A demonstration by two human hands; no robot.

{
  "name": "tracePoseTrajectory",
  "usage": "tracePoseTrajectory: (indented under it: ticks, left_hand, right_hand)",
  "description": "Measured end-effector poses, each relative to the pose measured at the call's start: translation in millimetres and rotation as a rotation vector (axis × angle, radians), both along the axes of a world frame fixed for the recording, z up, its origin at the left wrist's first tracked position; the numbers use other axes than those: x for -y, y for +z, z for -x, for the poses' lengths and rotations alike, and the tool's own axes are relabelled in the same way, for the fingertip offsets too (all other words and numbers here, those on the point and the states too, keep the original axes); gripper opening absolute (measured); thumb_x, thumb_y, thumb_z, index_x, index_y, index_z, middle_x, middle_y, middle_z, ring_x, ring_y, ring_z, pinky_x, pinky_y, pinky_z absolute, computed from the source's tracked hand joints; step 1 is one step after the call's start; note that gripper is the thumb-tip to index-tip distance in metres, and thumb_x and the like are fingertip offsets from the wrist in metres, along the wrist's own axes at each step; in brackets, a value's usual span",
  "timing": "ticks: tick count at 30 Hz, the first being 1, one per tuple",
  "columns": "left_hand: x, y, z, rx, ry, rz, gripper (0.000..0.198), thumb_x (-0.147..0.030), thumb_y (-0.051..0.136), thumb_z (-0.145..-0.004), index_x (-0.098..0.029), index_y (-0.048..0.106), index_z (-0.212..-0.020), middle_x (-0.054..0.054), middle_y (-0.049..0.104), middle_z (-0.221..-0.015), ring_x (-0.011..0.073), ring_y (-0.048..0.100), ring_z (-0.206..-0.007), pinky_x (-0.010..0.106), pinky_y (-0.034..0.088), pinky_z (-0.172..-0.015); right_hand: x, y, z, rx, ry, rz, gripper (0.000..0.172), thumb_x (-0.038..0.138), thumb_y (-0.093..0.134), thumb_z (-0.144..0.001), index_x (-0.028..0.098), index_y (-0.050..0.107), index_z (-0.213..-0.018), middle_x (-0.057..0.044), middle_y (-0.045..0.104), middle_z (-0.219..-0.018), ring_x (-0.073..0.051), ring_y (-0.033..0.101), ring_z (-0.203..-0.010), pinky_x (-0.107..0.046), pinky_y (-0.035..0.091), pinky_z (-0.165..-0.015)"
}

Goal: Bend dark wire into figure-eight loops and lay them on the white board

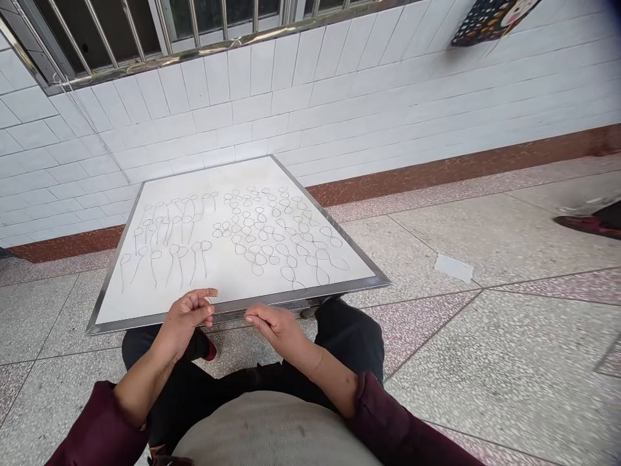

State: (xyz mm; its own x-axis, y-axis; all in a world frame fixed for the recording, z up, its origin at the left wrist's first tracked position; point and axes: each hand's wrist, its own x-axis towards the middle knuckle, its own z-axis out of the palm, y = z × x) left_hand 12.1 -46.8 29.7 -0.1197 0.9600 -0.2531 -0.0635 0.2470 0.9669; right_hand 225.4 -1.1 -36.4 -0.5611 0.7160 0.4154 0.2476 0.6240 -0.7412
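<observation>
White board top, metal rim: table (228, 278) directly in front of the person. Left hand (187, 312) at the near edge, thumb and index in a narrow gap; a thin dark strand (210, 300) seems to curve between them, ends not traceable. Right hand (277, 327) just beside it, thumb pressed to index in a tight pinch; can't tell if anything's in there.

Strand is at the left fingertips, so left is the nearer hand; right faces it from the side. Its long axis: unclear, too fine.

On the top, ahead of the left hand: tailed loops (175, 248), long axes roughly toward the person, tails at the near end. Further right: double loops (268, 251), mixed angles.

Counts: two hands, one table, one strand visible; tailed loops about seven in the nearest row, rows behind overlap; double loops dozens, no exact count. One paper (453, 267) on the floor.
</observation>
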Motion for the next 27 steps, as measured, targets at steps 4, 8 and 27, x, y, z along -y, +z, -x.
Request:
tracePoseTrajectory:
  ticks: [4, 8, 27]
  left_hand:
    - [2, 3.6, 4, -0.049, -0.042, 0.000, 0.038, -0.030, 0.075, -0.069, -0.015, 0.069, -0.103, -0.003, 0.054, -0.067, 0.0093, 0.051, -0.058, 0.025, 0.045, -0.059]
    - [8, 1.1, -3, -0.051, -0.052, 0.002, 0.038, -0.030, 0.075, -0.067, -0.014, 0.069, -0.102, -0.003, 0.053, -0.066, 0.0093, 0.049, -0.056, 0.026, 0.045, -0.058]
    - [2, 9.6, -28, -0.003, -0.037, -0.001, 0.048, -0.029, 0.076, -0.070, -0.014, 0.065, -0.114, -0.003, 0.055, -0.070, 0.0103, 0.053, -0.060, 0.026, 0.047, -0.060]
  right_hand:
    - [-2, 1.6, -7, 0.067, 0.070, -0.282, 0.024, 0.028, 0.043, -0.101, 0.020, 0.063, -0.089, -0.003, 0.067, -0.073, -0.015, 0.058, -0.065, -0.026, 0.043, -0.062]
    - [-1, 5.8, -18, 0.179, 0.099, -0.436, 0.026, 0.025, 0.042, -0.101, 0.019, 0.063, -0.086, -0.001, 0.061, -0.064, -0.014, 0.052, -0.058, -0.026, 0.039, -0.057]
    - [8, 30.5, 8, 0.304, -0.038, -0.553, 0.021, 0.010, 0.043, -0.097, 0.017, 0.061, -0.090, -0.001, 0.054, -0.068, -0.016, 0.045, -0.066, -0.029, 0.038, -0.060]
